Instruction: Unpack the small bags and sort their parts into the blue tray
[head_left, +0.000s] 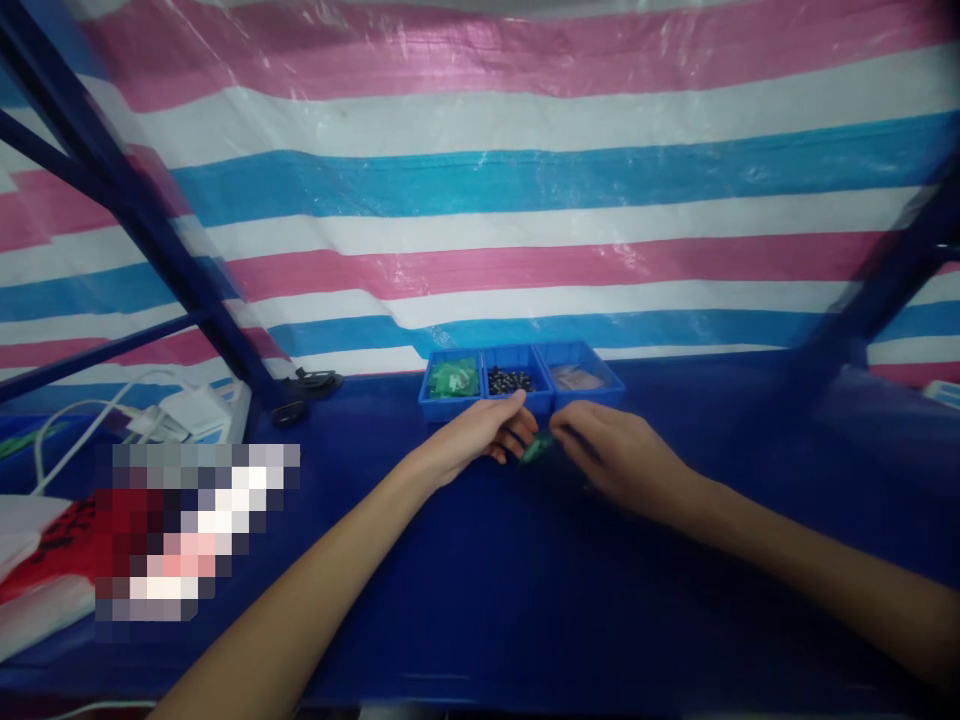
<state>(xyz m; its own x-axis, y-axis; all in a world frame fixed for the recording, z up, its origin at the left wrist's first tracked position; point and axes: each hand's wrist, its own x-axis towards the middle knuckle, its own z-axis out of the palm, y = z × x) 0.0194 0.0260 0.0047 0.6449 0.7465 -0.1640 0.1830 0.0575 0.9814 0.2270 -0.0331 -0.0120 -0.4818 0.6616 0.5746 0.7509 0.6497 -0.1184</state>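
Both hands are in front of three blue bins on the blue table. A small green piece point(535, 448), blurred, lies between them. My right hand point(600, 445) has its fingertips pinched together at the green piece's right side. At the piece's left is my left hand point(499, 430), fingers curled and thumb raised apart from them. The left bin point(451, 405) holds green pieces point(454, 378), the middle bin point(484, 375) small black and silver parts point(510, 380), and the right bin point(611, 385) pale flat pieces point(576, 377).
White cables and adapters point(187, 410) sit at the left, near a red and white package point(64, 540) and a pixelated patch. Black items point(315, 382) lie by the left post. Blue frame bars point(142, 220) rise on both sides before a striped sheet point(525, 190).
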